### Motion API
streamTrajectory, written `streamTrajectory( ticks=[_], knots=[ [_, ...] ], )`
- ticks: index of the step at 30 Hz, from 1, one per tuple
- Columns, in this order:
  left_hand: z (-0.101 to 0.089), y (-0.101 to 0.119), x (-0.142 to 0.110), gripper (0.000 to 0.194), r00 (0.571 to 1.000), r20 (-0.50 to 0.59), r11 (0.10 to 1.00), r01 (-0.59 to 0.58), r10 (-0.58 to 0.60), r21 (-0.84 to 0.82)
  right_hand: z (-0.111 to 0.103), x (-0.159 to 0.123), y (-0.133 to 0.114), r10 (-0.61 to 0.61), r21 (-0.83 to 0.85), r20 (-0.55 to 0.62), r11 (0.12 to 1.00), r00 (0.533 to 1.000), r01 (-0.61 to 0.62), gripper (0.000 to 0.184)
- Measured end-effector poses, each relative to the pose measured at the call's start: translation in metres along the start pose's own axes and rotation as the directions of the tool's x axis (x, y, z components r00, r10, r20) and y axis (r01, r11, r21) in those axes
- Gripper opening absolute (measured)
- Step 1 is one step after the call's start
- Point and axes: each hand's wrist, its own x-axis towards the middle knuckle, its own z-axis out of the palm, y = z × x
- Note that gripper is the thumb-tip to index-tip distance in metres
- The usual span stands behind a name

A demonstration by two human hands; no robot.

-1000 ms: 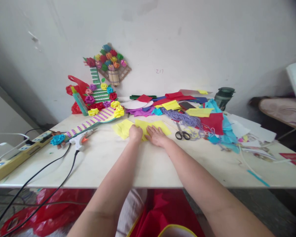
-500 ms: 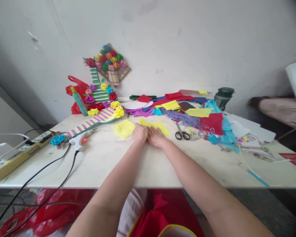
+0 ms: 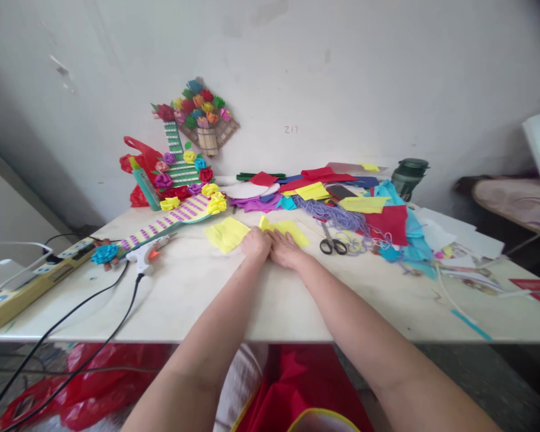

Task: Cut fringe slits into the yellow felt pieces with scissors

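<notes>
My left hand [image 3: 256, 243] is closed with its fingers curled, on the near edge of a piece of yellow crepe paper [image 3: 296, 231]. A narrow upright bit of that paper shows just beyond its knuckles. Right beside it, touching, my right hand [image 3: 285, 248] lies flat with fingers stretched over the same paper, pressing it to the table [image 3: 292, 306]. What lies under both hands is hidden. Another yellow crepe sheet [image 3: 226, 234] is at the left of my left hand. Scissors with black handles [image 3: 333, 246] rest to the right of my right hand.
A glue gun [image 3: 140, 258] and its cable, a power strip [image 3: 49, 279] and a flower-decorated panel [image 3: 171, 221] are on the left. Behind and right are purple yarn [image 3: 333, 215], coloured papers, and a dark green bottle [image 3: 408, 179]. A glue bottle [image 3: 146, 187] stands back left.
The far edge of the yellow paper between my hands has been drawn in and now stands up as a narrow fold. My left hand has shifted slightly right; the right hand stays flat.
</notes>
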Motion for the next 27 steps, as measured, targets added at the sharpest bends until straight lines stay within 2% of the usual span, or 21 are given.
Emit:
streamTrajectory(
  ticks=[5, 14, 27],
  knots=[
    [-0.003, -0.003, 0.0, 0.03, 1.0, -0.013, 0.998, 0.007, -0.008, -0.057, -0.002, 0.0, 0.001, 0.013, -0.011, 0.016, 1.0, 1.0, -0.013, 0.062],
    [-0.007, -0.012, 0.005, 0.026, 0.993, -0.115, 0.995, -0.023, 0.012, -0.095, -0.004, 0.0, 0.002, 0.066, -0.008, 0.015, 0.998, 0.998, -0.066, 0.069],
    [-0.005, -0.017, 0.012, 0.028, 0.997, -0.071, 0.994, 0.009, -0.017, -0.112, 0.0, 0.003, 0.004, 0.079, -0.007, 0.012, 0.997, 0.997, -0.079, 0.069]
  ],
)
